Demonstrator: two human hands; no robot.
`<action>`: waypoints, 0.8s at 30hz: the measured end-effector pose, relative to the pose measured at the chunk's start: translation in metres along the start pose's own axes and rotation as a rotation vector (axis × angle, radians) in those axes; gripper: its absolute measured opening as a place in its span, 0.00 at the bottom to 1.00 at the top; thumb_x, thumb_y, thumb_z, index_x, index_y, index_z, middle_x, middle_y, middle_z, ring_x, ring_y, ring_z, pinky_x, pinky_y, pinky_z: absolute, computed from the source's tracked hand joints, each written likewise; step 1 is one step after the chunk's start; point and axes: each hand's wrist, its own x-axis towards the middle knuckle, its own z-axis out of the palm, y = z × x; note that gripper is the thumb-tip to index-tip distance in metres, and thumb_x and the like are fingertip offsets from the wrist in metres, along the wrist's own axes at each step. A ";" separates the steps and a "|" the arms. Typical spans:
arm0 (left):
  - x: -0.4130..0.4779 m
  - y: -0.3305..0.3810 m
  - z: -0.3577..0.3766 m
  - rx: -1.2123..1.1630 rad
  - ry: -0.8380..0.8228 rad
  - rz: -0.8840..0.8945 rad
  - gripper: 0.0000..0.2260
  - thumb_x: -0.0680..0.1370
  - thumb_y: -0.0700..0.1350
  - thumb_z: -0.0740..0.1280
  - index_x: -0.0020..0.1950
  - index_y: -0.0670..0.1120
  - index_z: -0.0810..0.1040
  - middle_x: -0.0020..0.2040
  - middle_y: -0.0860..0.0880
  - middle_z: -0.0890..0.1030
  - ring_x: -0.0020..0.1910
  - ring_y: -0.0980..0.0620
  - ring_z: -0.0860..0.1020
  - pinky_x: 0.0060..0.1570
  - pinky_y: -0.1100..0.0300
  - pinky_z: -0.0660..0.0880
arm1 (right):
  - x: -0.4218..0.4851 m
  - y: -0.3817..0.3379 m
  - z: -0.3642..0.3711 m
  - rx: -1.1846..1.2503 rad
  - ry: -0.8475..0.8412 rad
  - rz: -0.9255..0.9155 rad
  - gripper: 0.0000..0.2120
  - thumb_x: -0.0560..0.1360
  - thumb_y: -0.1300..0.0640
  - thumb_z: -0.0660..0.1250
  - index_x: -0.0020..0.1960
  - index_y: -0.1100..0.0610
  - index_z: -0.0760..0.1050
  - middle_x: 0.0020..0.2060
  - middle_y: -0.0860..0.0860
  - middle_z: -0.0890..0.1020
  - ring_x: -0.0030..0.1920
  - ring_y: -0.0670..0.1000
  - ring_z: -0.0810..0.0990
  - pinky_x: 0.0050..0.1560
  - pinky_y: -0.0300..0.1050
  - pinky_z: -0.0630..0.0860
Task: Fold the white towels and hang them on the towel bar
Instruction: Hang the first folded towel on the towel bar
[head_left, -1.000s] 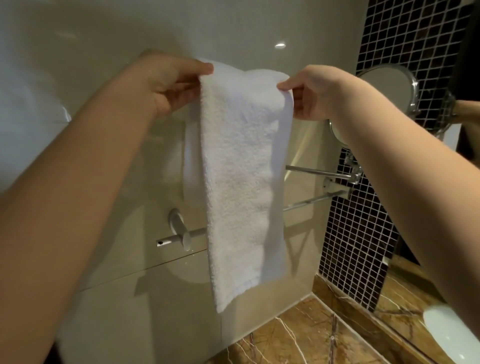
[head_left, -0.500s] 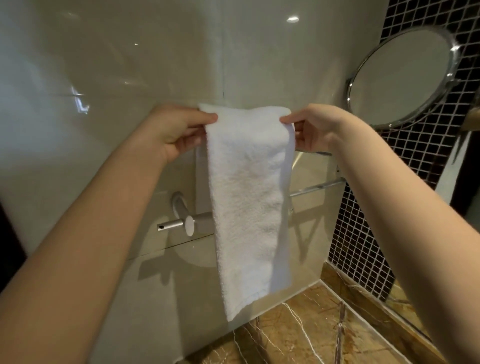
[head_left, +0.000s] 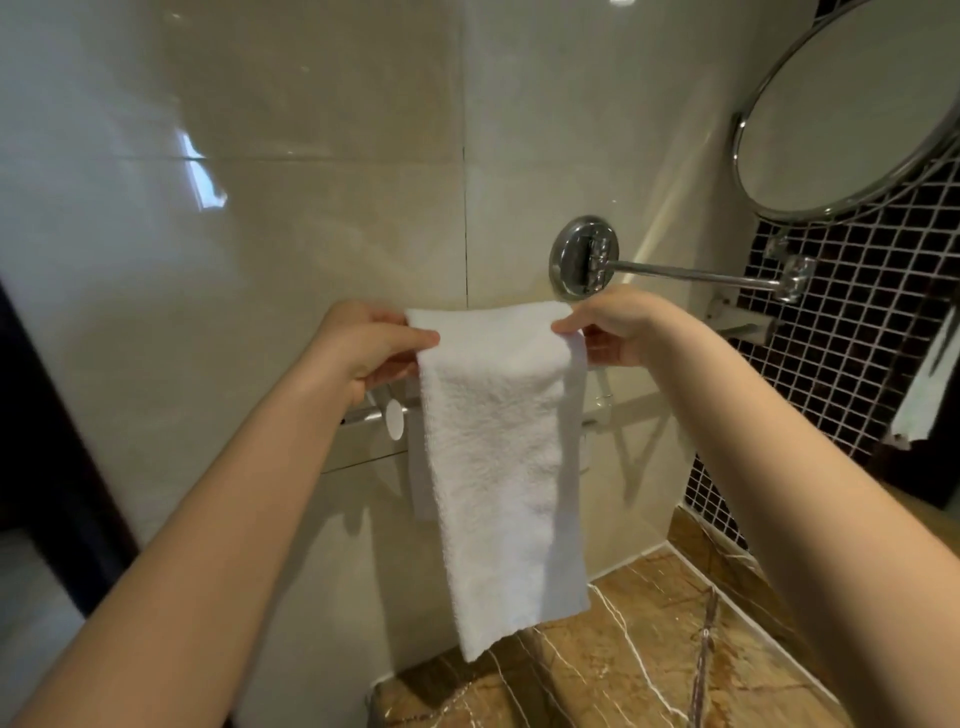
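Observation:
A folded white towel (head_left: 496, 457) hangs in a long strip in front of the beige tiled wall. My left hand (head_left: 371, 351) pinches its top left corner and my right hand (head_left: 610, 330) pinches its top right corner. The chrome towel bar (head_left: 366, 414) runs along the wall just below my hands; only its left end and round bracket show, the rest is hidden behind the towel. A rear layer of the towel drops behind the front one at about the bar's height.
A round chrome mirror (head_left: 852, 109) on a swing arm (head_left: 691, 271) sticks out from the wall above right. Black mosaic tile (head_left: 852, 364) covers the right wall. A brown marble counter (head_left: 623, 670) lies below.
My hands have lowered the towel's top fold from well above the bar to just over it. The view has tilted, bringing the mirror's wall mount into sight.

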 end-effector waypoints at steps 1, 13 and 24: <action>0.000 -0.004 -0.001 0.014 0.013 -0.002 0.06 0.71 0.31 0.72 0.41 0.40 0.77 0.29 0.48 0.82 0.26 0.56 0.79 0.28 0.66 0.77 | 0.000 0.003 0.003 -0.008 0.023 -0.008 0.07 0.71 0.68 0.71 0.42 0.62 0.73 0.34 0.54 0.77 0.34 0.51 0.78 0.34 0.44 0.78; -0.009 -0.020 0.001 0.373 0.230 0.077 0.09 0.63 0.38 0.76 0.33 0.49 0.78 0.30 0.50 0.82 0.30 0.51 0.81 0.34 0.58 0.79 | -0.001 0.029 0.023 0.033 0.118 -0.032 0.19 0.68 0.69 0.74 0.58 0.66 0.76 0.52 0.60 0.81 0.44 0.54 0.80 0.32 0.41 0.77; -0.015 -0.038 0.005 0.570 0.284 0.220 0.14 0.65 0.43 0.77 0.47 0.46 0.79 0.33 0.55 0.78 0.38 0.52 0.78 0.35 0.61 0.69 | 0.004 0.045 0.024 -0.244 0.257 -0.161 0.07 0.66 0.60 0.77 0.38 0.57 0.79 0.36 0.51 0.80 0.40 0.52 0.80 0.50 0.53 0.82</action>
